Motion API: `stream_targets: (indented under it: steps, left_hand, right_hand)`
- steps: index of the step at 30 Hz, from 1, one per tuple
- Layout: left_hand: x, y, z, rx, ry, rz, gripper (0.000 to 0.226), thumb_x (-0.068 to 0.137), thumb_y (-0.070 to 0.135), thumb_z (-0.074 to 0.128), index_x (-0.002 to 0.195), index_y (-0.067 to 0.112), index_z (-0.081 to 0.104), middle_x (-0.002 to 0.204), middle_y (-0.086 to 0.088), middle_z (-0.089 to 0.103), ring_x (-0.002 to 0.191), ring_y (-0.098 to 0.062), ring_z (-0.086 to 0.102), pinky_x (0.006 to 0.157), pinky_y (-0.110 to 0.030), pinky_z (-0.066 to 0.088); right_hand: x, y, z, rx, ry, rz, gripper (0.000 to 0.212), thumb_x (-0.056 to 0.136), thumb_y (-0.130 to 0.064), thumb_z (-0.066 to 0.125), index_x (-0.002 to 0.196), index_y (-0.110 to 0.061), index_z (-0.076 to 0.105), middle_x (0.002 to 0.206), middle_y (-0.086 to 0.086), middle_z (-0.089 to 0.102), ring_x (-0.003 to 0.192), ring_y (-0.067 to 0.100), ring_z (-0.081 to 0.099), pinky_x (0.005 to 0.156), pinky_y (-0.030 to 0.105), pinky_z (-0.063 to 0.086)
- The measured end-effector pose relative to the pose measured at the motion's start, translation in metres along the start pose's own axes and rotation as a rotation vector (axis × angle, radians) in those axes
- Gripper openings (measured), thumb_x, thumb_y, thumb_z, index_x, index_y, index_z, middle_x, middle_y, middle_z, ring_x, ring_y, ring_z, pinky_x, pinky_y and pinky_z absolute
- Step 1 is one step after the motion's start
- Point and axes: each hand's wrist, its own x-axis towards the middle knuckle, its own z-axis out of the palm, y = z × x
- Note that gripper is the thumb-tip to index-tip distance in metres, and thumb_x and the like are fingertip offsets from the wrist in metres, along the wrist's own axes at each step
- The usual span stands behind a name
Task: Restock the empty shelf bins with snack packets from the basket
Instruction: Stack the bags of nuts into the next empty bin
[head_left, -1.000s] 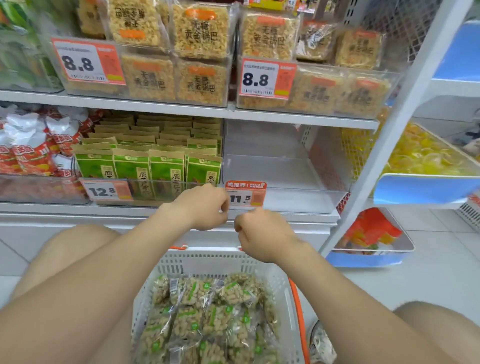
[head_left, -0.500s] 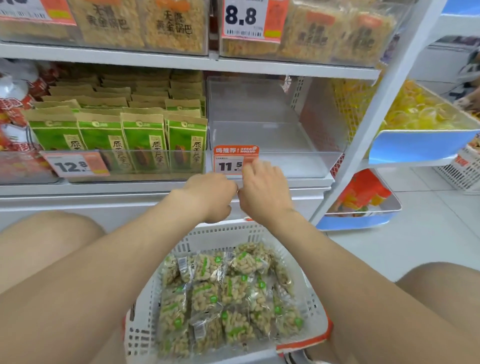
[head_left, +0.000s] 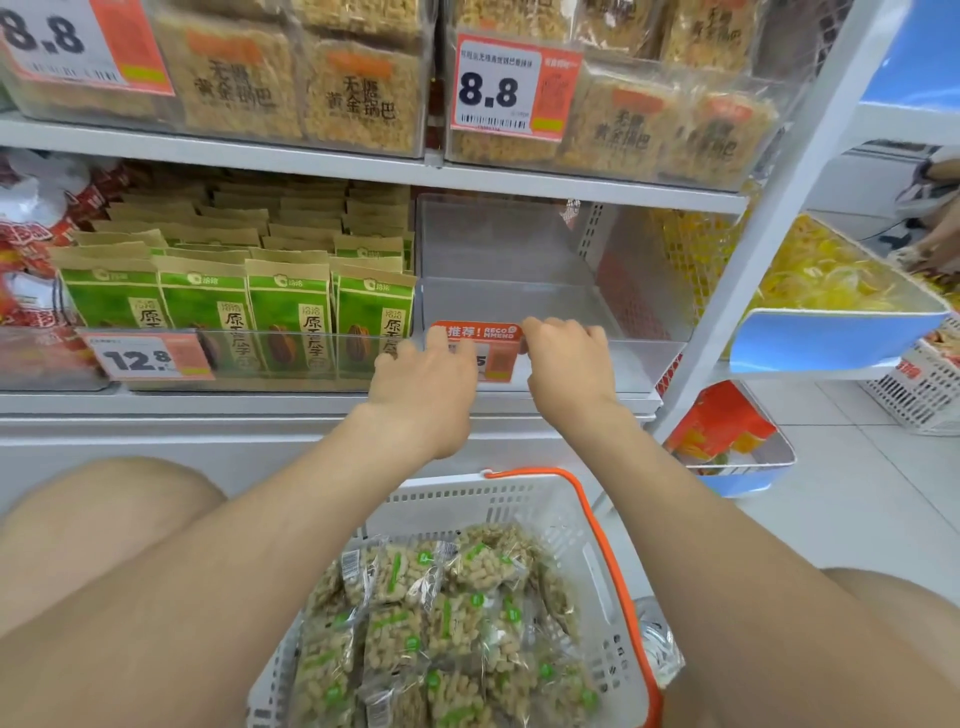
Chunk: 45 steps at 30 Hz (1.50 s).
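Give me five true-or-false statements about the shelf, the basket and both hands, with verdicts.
1. The clear bin behind the orange price tag holds no packets. True.
2. The basket is empty. False: snack packets fill it.
3. The right hand has fingers curled over the clear bin's front edge. True.
4. The left hand holds a snack packet. False: it rests at the price tag, holding no packet.
5. The green packets stand right of the clear bin. False: they stand left of it.
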Motion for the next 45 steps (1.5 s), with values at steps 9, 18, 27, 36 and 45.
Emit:
stream_targets:
  steps: [9,18,27,36,45]
  left_hand:
    - [-0.009,-0.005,-0.01,-0.111,0.443,0.041,0.022,0.09,0.032,0.056,0.097,0.018,0.041,0.097,-0.007,0.06,0.092,-0.035,0.058,0.071,-0.041,0.033]
    - [-0.02,-0.021,0.009,0.021,0.425,0.147,0.023,0.091,0.032,0.061,0.11,0.018,0.063,0.116,-0.008,0.054,0.102,-0.032,0.048,0.082,-0.044,0.043]
    - [-0.036,-0.016,0.026,0.047,0.343,0.298,0.019,0.093,0.034,0.05,0.082,0.019,0.048,0.069,0.002,0.053,0.072,-0.029,0.054,0.066,-0.039,0.031]
    - [-0.049,-0.004,0.094,0.305,-0.761,0.427,0.019,0.097,0.014,0.052,0.11,0.018,0.065,0.104,-0.002,0.063,0.091,-0.027,0.063,0.09,-0.045,0.051]
    - [-0.038,0.005,0.094,0.252,-0.714,0.399,0.018,0.097,0.003,0.053,0.108,0.016,0.057,0.086,0.002,0.049,0.065,-0.015,0.049,0.054,-0.031,0.039]
  right_hand:
    - [-0.052,-0.006,-0.015,-0.069,-0.004,-0.099,0.04,0.078,0.007,0.061,0.108,-0.02,0.062,0.101,0.003,0.068,0.102,0.032,0.06,0.077,0.039,0.026]
    - [-0.071,0.005,-0.007,0.029,0.119,-0.092,0.051,0.08,0.001,0.062,0.128,-0.015,0.059,0.113,0.007,0.063,0.101,0.033,0.056,0.085,0.041,0.039]
    - [-0.107,-0.025,0.015,0.212,-0.236,-0.182,0.02,0.084,-0.012,0.059,0.104,-0.014,0.063,0.105,0.01,0.064,0.096,0.035,0.06,0.074,0.038,0.039]
    - [-0.145,-0.044,0.118,0.157,-0.896,-0.205,0.03,0.094,-0.006,0.056,0.122,-0.011,0.064,0.119,0.013,0.066,0.107,0.034,0.065,0.086,0.044,0.058]
    - [-0.176,-0.061,0.169,-0.131,-0.795,-0.184,0.058,0.1,-0.001,0.051,0.153,-0.006,0.028,0.137,0.02,0.059,0.121,0.04,0.061,0.083,0.044,0.05]
